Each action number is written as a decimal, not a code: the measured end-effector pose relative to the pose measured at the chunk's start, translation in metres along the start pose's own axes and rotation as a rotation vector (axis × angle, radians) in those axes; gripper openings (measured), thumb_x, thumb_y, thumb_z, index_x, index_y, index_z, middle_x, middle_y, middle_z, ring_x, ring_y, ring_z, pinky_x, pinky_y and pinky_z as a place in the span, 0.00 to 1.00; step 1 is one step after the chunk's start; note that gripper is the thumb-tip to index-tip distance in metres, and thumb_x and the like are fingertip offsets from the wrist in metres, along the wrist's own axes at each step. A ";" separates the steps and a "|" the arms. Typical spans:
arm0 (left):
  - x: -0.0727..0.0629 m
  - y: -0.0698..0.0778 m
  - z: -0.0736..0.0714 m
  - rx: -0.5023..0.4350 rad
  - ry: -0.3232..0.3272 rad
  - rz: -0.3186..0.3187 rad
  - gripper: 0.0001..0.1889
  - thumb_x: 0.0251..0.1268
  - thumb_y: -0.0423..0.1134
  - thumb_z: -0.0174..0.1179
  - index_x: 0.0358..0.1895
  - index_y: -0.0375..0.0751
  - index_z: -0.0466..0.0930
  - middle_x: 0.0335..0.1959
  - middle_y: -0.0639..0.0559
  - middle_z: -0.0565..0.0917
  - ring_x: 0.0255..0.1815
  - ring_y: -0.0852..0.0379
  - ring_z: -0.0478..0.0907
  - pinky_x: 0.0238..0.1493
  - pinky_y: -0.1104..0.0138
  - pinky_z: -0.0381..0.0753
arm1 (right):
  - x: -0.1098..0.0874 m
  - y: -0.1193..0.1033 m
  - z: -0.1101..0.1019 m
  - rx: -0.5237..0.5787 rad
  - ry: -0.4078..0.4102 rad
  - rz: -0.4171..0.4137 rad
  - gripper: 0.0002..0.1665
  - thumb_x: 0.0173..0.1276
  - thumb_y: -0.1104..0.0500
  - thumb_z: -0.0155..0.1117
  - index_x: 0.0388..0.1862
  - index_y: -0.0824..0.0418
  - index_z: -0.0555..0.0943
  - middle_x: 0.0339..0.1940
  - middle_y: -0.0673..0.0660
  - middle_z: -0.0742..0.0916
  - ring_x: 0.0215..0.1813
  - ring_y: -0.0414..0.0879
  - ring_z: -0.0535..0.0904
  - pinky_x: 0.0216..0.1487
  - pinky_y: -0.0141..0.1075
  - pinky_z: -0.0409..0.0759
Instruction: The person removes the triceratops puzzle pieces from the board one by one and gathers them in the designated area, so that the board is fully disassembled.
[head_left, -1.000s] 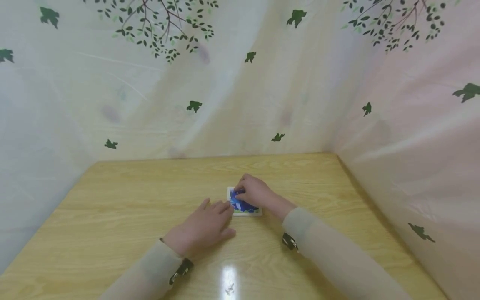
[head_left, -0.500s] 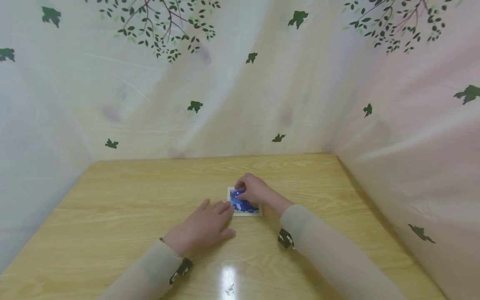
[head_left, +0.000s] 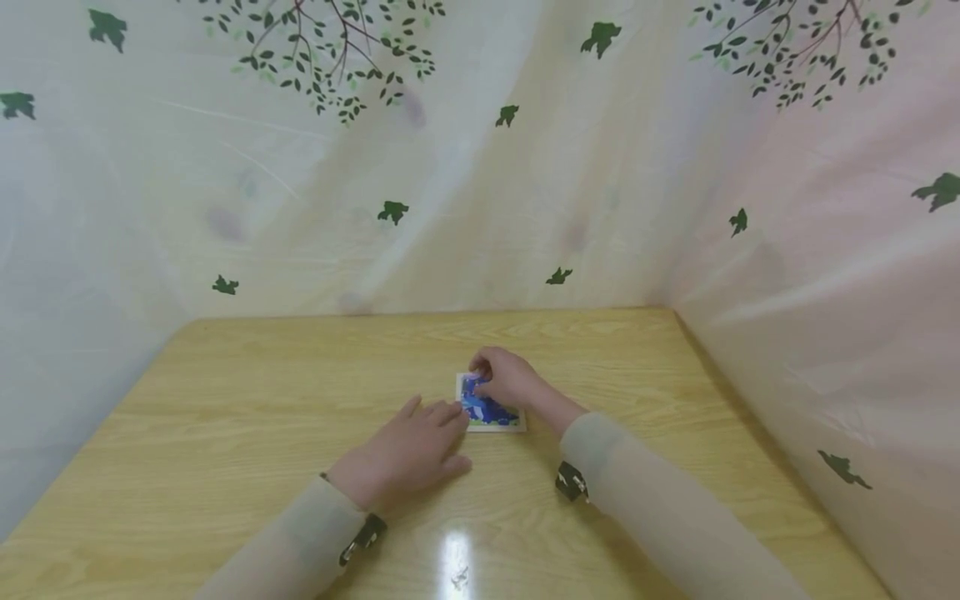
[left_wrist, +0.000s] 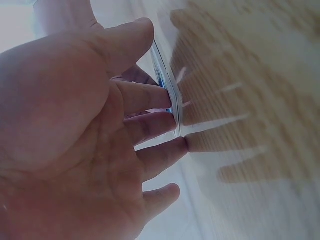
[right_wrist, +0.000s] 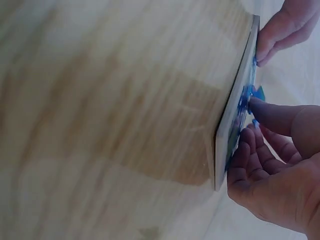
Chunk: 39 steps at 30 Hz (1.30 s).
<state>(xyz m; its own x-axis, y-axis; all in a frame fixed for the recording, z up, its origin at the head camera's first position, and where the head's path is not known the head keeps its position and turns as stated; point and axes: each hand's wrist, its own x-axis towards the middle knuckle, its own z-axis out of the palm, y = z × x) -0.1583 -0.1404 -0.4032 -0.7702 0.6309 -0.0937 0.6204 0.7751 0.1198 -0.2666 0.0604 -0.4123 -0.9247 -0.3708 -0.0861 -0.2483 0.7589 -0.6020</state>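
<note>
A thin, flat puzzle board [head_left: 495, 427] with a pale border and a blue picture lies on the wooden table. My left hand [head_left: 408, 450] reaches in from the left, fingers straight, their tips resting on the board's left edge. In the left wrist view, the fingers [left_wrist: 150, 127] are spread a little and meet that edge. My right hand [head_left: 510, 379] is over the board's upper right part and hides some of the picture. In the right wrist view, thumb and fingers pinch a small blue puzzle piece [right_wrist: 258, 93] that sticks up from the board's face.
The wooden table [head_left: 262, 400] extends around the board on all sides. A pale curtain [head_left: 450, 167] with printed leaves hangs behind it, and another side of it [head_left: 840, 333] runs along the right edge. A bright reflection shines near the front.
The right forearm has shifted slightly left, and the right fingers have moved a little at the board's upper left. The left hand and the board stay in place.
</note>
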 end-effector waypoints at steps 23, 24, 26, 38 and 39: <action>-0.002 0.000 0.001 -0.037 -0.037 -0.037 0.39 0.89 0.62 0.49 0.87 0.38 0.63 0.89 0.42 0.62 0.88 0.37 0.58 0.88 0.36 0.49 | -0.003 0.036 -0.017 0.368 0.042 -0.069 0.08 0.84 0.57 0.69 0.57 0.56 0.86 0.51 0.54 0.88 0.55 0.49 0.83 0.63 0.46 0.86; -0.003 0.000 0.001 -0.038 -0.037 -0.039 0.39 0.89 0.62 0.49 0.87 0.37 0.63 0.89 0.42 0.61 0.88 0.37 0.58 0.88 0.36 0.49 | -0.004 0.038 -0.018 0.366 0.048 -0.071 0.09 0.84 0.57 0.69 0.58 0.57 0.86 0.51 0.54 0.88 0.55 0.49 0.84 0.63 0.46 0.86; -0.002 0.001 0.000 -0.036 -0.043 -0.046 0.39 0.89 0.62 0.48 0.87 0.38 0.62 0.89 0.42 0.60 0.88 0.37 0.58 0.88 0.36 0.49 | -0.006 0.040 -0.022 0.353 0.056 -0.072 0.10 0.84 0.58 0.68 0.59 0.57 0.86 0.52 0.54 0.89 0.56 0.50 0.84 0.65 0.47 0.85; 0.003 0.003 0.001 -0.027 -0.062 -0.065 0.39 0.88 0.61 0.52 0.87 0.38 0.63 0.89 0.43 0.60 0.88 0.37 0.58 0.88 0.37 0.50 | -0.017 0.066 -0.043 0.354 0.089 -0.030 0.10 0.83 0.60 0.69 0.59 0.59 0.84 0.51 0.57 0.88 0.55 0.52 0.83 0.60 0.45 0.84; 0.003 0.004 0.001 -0.027 -0.062 -0.066 0.39 0.88 0.61 0.52 0.87 0.38 0.63 0.89 0.42 0.61 0.88 0.37 0.58 0.88 0.37 0.50 | -0.018 0.068 -0.046 0.354 0.084 -0.036 0.09 0.83 0.60 0.69 0.57 0.60 0.83 0.50 0.57 0.87 0.54 0.51 0.84 0.59 0.44 0.84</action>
<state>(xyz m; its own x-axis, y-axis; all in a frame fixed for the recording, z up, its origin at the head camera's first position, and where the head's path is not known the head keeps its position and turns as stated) -0.1585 -0.1354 -0.4044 -0.7982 0.5800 -0.1629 0.5638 0.8144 0.1374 -0.2801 0.1434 -0.4158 -0.9413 -0.3374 -0.0029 -0.1797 0.5087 -0.8420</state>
